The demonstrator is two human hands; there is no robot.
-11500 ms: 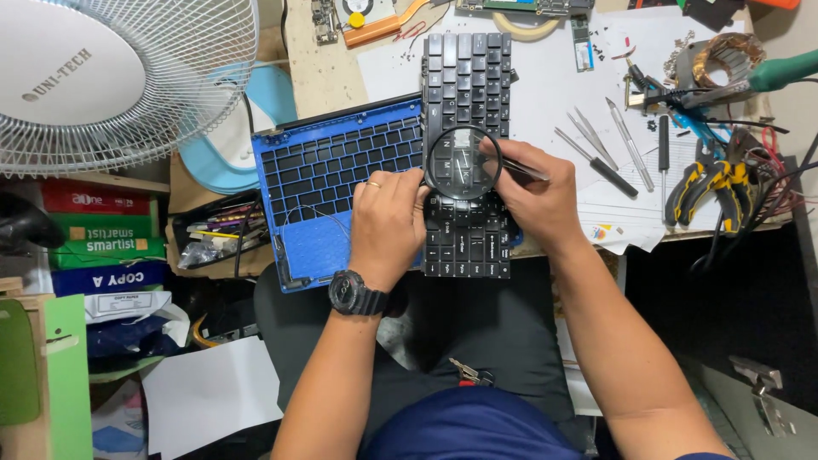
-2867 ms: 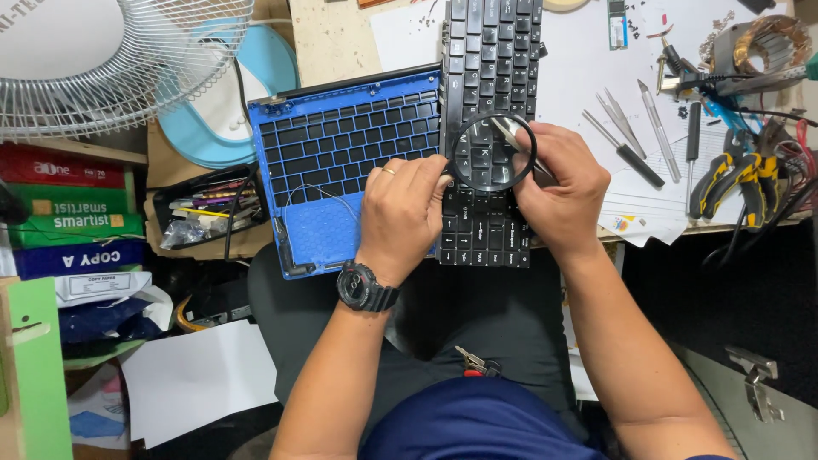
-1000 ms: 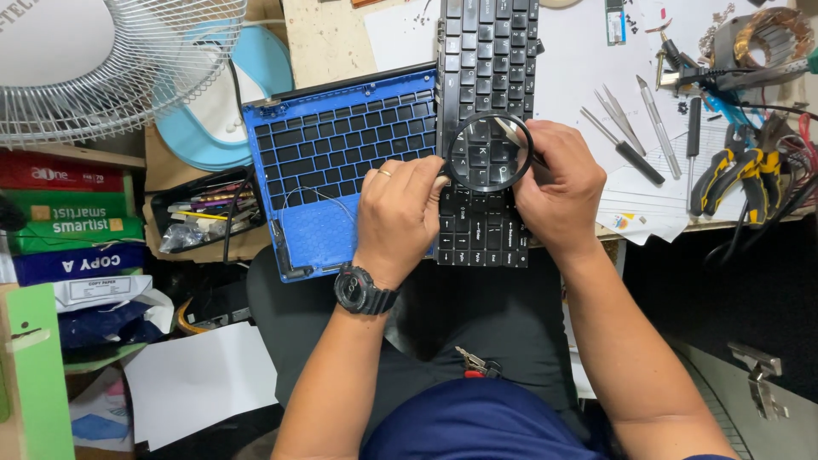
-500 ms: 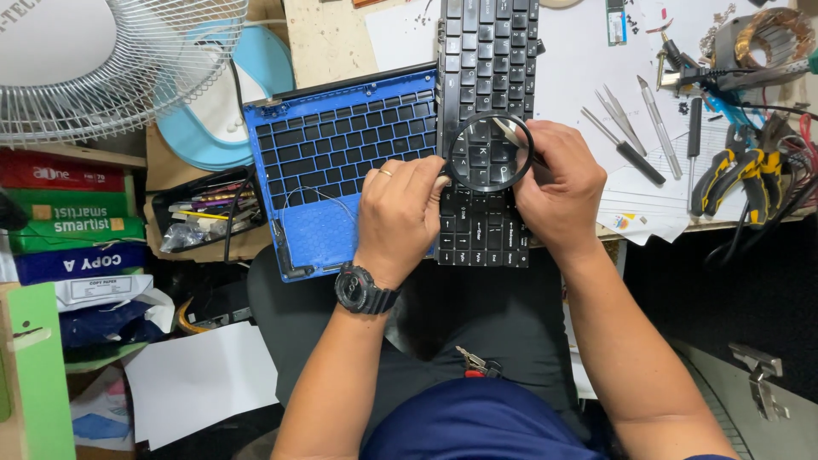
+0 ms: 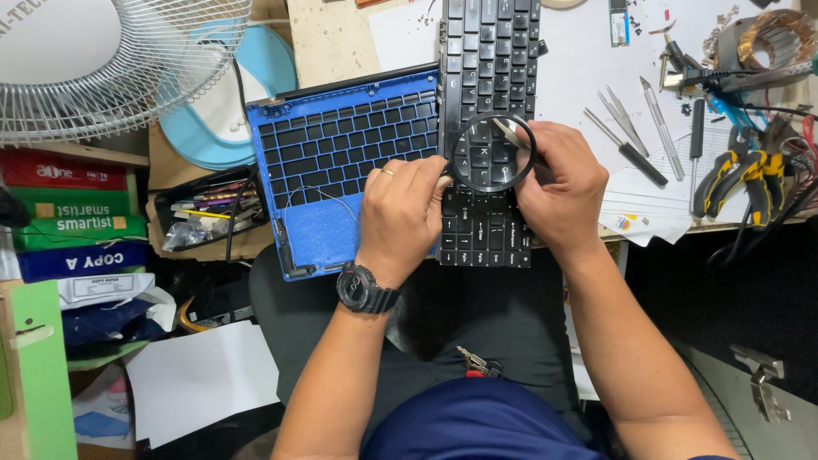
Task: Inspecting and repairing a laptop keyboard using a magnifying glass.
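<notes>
My left hand [image 5: 399, 213] grips the rim of a round magnifying glass [image 5: 490, 152] and holds it over a black laptop keyboard [image 5: 490, 51] that lies lengthwise away from me. My right hand [image 5: 562, 183] holds metal tweezers [image 5: 511, 132], their tips under the lens on the keys. A watch sits on my left wrist. Left of the keyboard lies a blue laptop palmrest frame [image 5: 336, 166] with bare key openings.
Tweezers, picks and screwdrivers [image 5: 635, 136] lie on white paper to the right, with yellow-handled pliers [image 5: 737, 175] and a wire coil [image 5: 771, 38] beyond. A white fan [image 5: 111, 60] stands at the left above stacked paper reams [image 5: 68, 221]. Keys [image 5: 477, 365] rest on my lap.
Over the earlier frames the view shifted slightly and the lens and tweezers crept a little up the keyboard. In the last second the hands barely moved.
</notes>
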